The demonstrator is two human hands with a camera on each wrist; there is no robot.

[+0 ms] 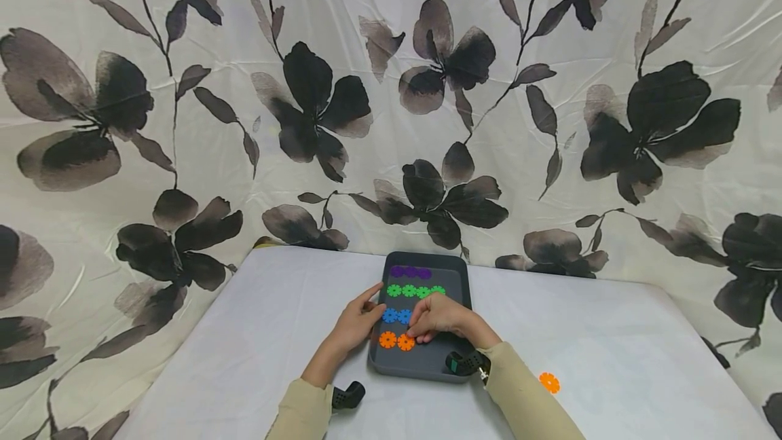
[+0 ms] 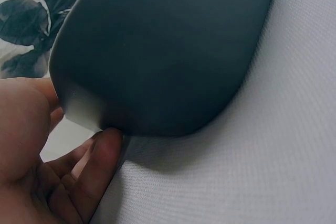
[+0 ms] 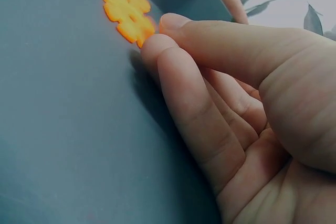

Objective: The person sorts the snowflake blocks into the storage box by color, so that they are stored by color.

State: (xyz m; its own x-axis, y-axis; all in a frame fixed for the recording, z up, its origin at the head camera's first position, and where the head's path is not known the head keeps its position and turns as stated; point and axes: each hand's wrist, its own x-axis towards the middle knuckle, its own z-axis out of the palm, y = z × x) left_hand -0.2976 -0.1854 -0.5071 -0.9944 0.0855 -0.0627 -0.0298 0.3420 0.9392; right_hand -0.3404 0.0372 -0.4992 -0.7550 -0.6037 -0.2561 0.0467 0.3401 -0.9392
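Note:
A dark grey tray (image 1: 421, 363) lies on the table with rows of small notched, flower-like plastic discs in it. My left hand (image 1: 357, 321) grips the tray's left rim; in the left wrist view its fingertips (image 2: 110, 140) press the tray's edge. Over the tray, my right hand (image 1: 442, 318) pinches an orange disc (image 1: 406, 342) between thumb and fingers. This orange disc (image 3: 128, 17) overlaps another in the right wrist view. Left of it is a second orange disc (image 1: 387, 339). Blue discs (image 1: 389, 316) lie above, partly hidden by the right hand.
Green discs (image 1: 408, 290) form a row farther back, with purple discs (image 1: 411, 271) behind them. One loose orange disc (image 1: 549, 382) lies on the white table (image 1: 617, 345), right of the right forearm. A flower-patterned cloth (image 1: 379, 148) hangs behind the table.

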